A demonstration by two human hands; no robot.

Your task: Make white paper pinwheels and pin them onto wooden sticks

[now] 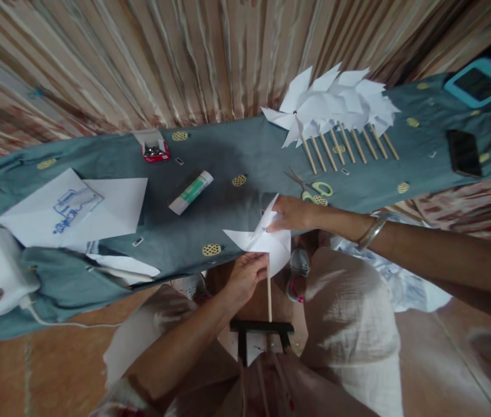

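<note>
A white paper pinwheel [278,252] on a thin wooden stick [270,295] is held over the table's near edge, above my lap. My left hand [248,275] is closed around the upper stick, just under the paper blades. With closed fingers, my right hand [289,214] grips the pinwheel near its centre; what the fingertips press on is hidden. A pair of scissors with yellow-green handles [315,188] lies open just beyond my right hand. Farther back, several finished-looking paper pinwheels [336,98] lie in an overlapping row, their sticks pointing toward me.
On the blue-green tablecloth [237,150] lie a glue stick [191,192], a small red box of metal pins [156,150] and white paper sheets [115,202]. A white device with a cable [0,272] stands left. A phone [464,152] and a blue-framed timer [480,83] lie right.
</note>
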